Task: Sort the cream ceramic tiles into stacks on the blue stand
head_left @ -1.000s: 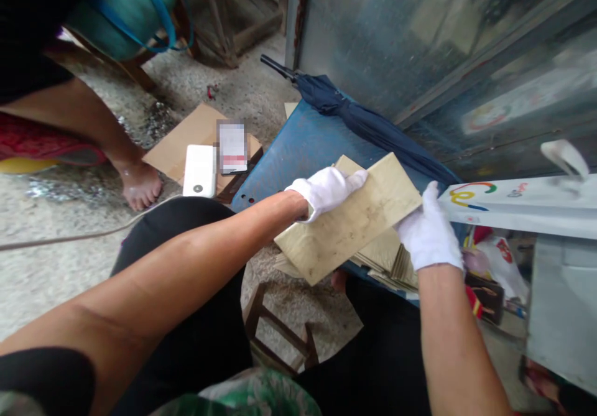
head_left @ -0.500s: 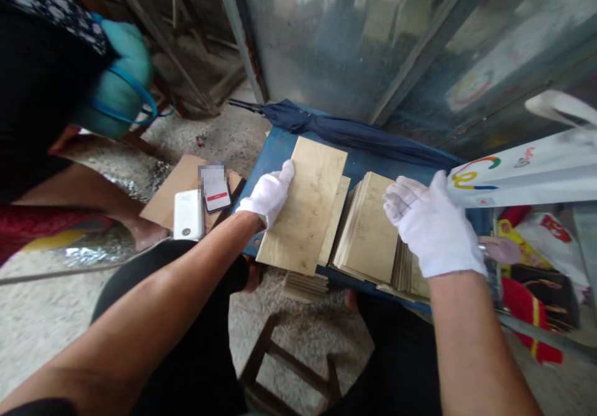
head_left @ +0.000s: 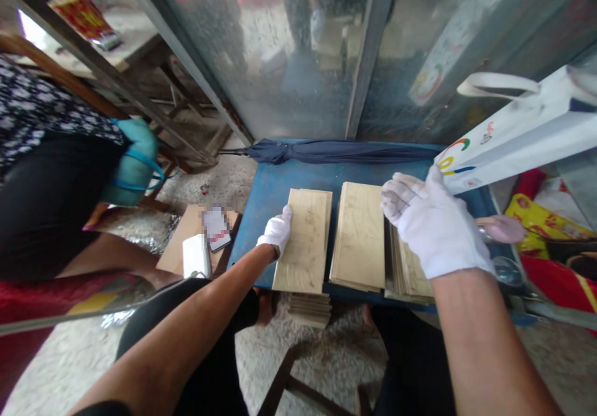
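Observation:
Both my hands wear white gloves. My left hand (head_left: pixel 277 234) rests its fingers on the left edge of a pale wooden sheet (head_left: pixel 305 246) lying on a small left pile on the blue table (head_left: pixel 265 198). My right hand (head_left: pixel 426 223) hovers open, fingers spread, above a taller stack of the same sheets (head_left: pixel 359 235) and a further stack (head_left: pixel 410 273) to its right. More sheets (head_left: pixel 309 309) lie on the floor under the table's front edge.
A folded dark blue umbrella (head_left: pixel 326 151) lies along the table's back edge against a glass wall. A white paper bag (head_left: pixel 517 136) stands at right. A phone (head_left: pixel 216 229) and white power bank (head_left: pixel 194 256) sit on cardboard at left, beside a seated person (head_left: pixel 56 198).
My left hand has laid the sheet flat on the left pile, and my right hand let go of it and lifted above the middle stack. The view has tilted upward.

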